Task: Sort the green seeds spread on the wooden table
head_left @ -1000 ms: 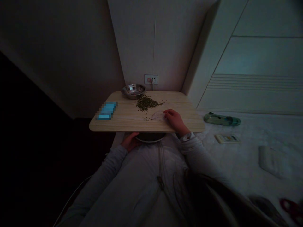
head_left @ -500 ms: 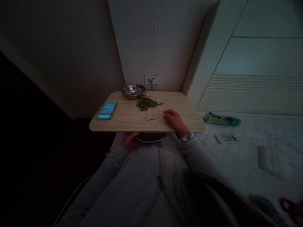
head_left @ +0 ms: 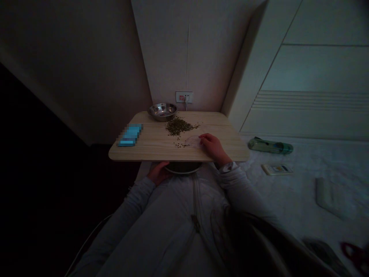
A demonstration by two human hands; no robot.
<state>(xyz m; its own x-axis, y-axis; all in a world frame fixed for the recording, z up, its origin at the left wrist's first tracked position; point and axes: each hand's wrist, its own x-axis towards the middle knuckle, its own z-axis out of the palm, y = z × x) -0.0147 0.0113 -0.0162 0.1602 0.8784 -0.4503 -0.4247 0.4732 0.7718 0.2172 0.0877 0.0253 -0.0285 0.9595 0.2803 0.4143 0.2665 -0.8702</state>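
My right hand point(head_left: 212, 147) is over the right part of a light wooden table point(head_left: 155, 150), its fingers pinched on the edge of a clear plastic piece point(head_left: 192, 141) that looks like a thin lid or sheet. A few loose small green grains lie at the left of the plastic. Behind them spreads a heap of the green grains point(head_left: 178, 126), perhaps mung beans. Below the table's near edge, my left hand point(head_left: 159, 173) grips the left side of a bowl point(head_left: 184, 171) with a pale rim; the tabletop hides much of the bowl.
A steel bowl point(head_left: 162, 111) stands at the back left of the table, and a blurred-out phone point(head_left: 130, 135) lies at its left. On the white bedding to the right are a green bottle point(head_left: 270, 146) and a pale phone-like item point(head_left: 277, 169). A wall socket point(head_left: 184, 97) holds a plug.
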